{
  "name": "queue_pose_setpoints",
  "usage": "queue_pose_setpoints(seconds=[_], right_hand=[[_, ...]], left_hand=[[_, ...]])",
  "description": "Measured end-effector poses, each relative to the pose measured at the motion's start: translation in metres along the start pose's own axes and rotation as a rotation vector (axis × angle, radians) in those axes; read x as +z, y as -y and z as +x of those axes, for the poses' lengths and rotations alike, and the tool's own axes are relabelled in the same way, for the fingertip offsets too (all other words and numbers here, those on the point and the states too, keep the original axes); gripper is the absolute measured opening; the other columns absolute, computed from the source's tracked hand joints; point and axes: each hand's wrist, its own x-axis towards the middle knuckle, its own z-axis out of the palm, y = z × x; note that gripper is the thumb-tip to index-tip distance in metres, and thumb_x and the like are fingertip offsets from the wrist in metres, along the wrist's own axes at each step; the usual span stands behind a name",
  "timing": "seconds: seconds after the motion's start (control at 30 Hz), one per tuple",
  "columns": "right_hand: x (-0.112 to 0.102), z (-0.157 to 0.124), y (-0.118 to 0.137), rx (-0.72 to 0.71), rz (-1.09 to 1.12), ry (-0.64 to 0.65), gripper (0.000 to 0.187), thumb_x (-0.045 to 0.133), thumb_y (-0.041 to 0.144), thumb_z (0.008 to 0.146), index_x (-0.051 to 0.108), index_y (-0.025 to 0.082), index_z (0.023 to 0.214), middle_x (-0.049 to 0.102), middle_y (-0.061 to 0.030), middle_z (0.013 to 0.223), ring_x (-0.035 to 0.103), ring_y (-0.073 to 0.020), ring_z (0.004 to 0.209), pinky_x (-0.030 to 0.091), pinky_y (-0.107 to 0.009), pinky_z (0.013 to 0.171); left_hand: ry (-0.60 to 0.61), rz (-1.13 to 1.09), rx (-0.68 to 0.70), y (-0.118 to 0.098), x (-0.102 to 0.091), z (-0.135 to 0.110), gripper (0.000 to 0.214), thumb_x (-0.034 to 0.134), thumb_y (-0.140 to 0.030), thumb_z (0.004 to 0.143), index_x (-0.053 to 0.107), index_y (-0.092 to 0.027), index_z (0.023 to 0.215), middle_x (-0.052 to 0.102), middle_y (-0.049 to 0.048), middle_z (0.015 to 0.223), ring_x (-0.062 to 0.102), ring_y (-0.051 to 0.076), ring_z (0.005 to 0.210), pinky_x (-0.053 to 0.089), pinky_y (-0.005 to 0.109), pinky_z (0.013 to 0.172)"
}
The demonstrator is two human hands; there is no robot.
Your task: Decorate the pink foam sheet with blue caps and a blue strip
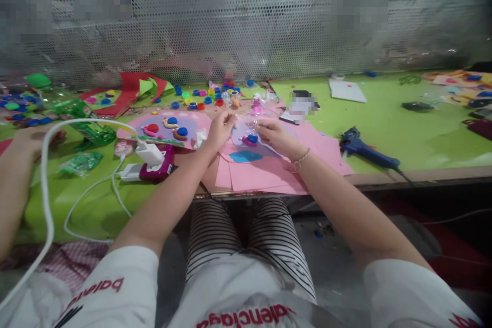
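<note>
My left hand (221,128) and my right hand (274,136) meet over a lilac foam disc (240,136) lying on pink foam sheets (269,169). Both hands have their fingers pinched together near the disc's top edge, holding something too small to name. A blue bottle cap with a pink piece (250,139) sits on the disc, and a blue foam shape (245,156) lies just below it. A bracelet is on my right wrist.
A finished lilac disc with caps (169,128) lies left. Loose coloured bottle caps (203,97) are scattered behind. A white charger and purple box (154,164) with cables sit left, a blue glue gun (365,148) right. Another person's arm (15,164) rests at far left.
</note>
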Motion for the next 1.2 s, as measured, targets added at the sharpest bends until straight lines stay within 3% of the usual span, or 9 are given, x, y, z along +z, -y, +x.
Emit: queue_pose_setpoints(seconds=[0.13, 0.27, 0.43, 0.6, 0.77, 0.93, 1.1, 1.2], right_hand=[[0.002, -0.001, 0.000, 0.015, -0.122, -0.007, 0.025, 0.060, 0.040, 0.082, 0.072, 0.021, 0.093, 0.040, 0.0065, 0.051, 0.030, -0.0072, 0.043, 0.021, -0.023, 0.041], [0.002, -0.001, 0.003, 0.032, -0.120, -0.070, 0.024, 0.059, 0.025, 0.074, 0.073, 0.020, 0.094, 0.047, 0.0056, 0.053, 0.031, -0.0067, 0.043, 0.021, -0.023, 0.042], [0.001, 0.000, 0.005, -0.013, -0.050, -0.156, 0.040, 0.048, 0.011, 0.065, 0.070, 0.020, 0.097, 0.045, 0.0065, 0.055, 0.033, -0.0070, 0.043, 0.023, -0.023, 0.044], [-0.001, 0.001, 0.003, -0.006, -0.039, -0.176, 0.027, 0.045, 0.007, 0.067, 0.068, 0.018, 0.076, 0.036, 0.0062, 0.049, 0.029, -0.0077, 0.044, 0.021, -0.024, 0.045], [-0.001, 0.000, 0.005, 0.023, 0.071, -0.067, 0.021, 0.046, 0.010, 0.074, 0.065, 0.018, 0.071, 0.024, 0.0071, 0.050, 0.021, -0.0082, 0.046, 0.017, -0.024, 0.046], [0.000, -0.001, 0.007, 0.018, 0.091, -0.052, 0.016, 0.050, 0.017, 0.079, 0.065, 0.018, 0.081, 0.028, 0.0074, 0.053, 0.023, -0.0076, 0.046, 0.019, -0.023, 0.045], [-0.004, 0.000, 0.004, -0.052, -0.112, -0.091, 0.021, 0.059, 0.036, 0.083, 0.066, 0.017, 0.083, 0.036, 0.0065, 0.052, 0.031, -0.0076, 0.045, 0.024, -0.023, 0.044], [-0.007, 0.001, 0.001, -0.094, -0.263, -0.109, 0.028, 0.058, 0.041, 0.084, 0.069, 0.016, 0.084, 0.042, 0.0048, 0.052, 0.035, -0.0086, 0.047, 0.030, -0.023, 0.046]], left_hand=[[0.014, -0.014, 0.004, 0.001, 0.002, -0.002, 0.018, 0.054, -0.028, 0.090, 0.051, -0.021, 0.074, 0.054, -0.0071, 0.059, 0.039, 0.004, 0.036, 0.030, 0.018, 0.040], [0.015, -0.095, -0.032, -0.003, 0.004, -0.002, 0.018, 0.057, -0.030, 0.089, 0.051, -0.020, 0.075, 0.055, -0.0064, 0.060, 0.041, 0.004, 0.035, 0.030, 0.018, 0.037], [-0.016, -0.342, -0.257, -0.010, 0.005, 0.000, 0.017, 0.071, -0.023, 0.077, 0.055, -0.017, 0.079, 0.061, -0.0044, 0.063, 0.056, 0.007, 0.044, 0.047, 0.019, 0.048], [-0.003, -0.431, -0.332, -0.015, 0.004, -0.001, 0.018, 0.076, -0.014, 0.066, 0.064, -0.012, 0.079, 0.066, -0.0015, 0.064, 0.063, 0.009, 0.053, 0.053, 0.022, 0.058], [0.045, -0.446, -0.322, -0.012, 0.002, 0.000, 0.018, 0.078, -0.011, 0.065, 0.068, -0.013, 0.080, 0.068, -0.0006, 0.066, 0.065, 0.010, 0.059, 0.055, 0.025, 0.068], [0.074, -0.507, -0.344, -0.010, 0.000, 0.001, 0.018, 0.079, -0.010, 0.066, 0.067, -0.013, 0.079, 0.068, -0.0005, 0.070, 0.065, 0.009, 0.062, 0.055, 0.024, 0.070], [0.143, -0.515, -0.355, -0.008, 0.000, 0.000, 0.015, 0.077, -0.013, 0.070, 0.066, -0.014, 0.081, 0.066, -0.0011, 0.069, 0.064, 0.008, 0.061, 0.055, 0.022, 0.067], [0.166, -0.386, -0.308, -0.004, 0.002, 0.001, 0.014, 0.073, -0.014, 0.073, 0.064, -0.014, 0.084, 0.064, -0.0001, 0.072, 0.064, 0.010, 0.065, 0.055, 0.027, 0.072]])
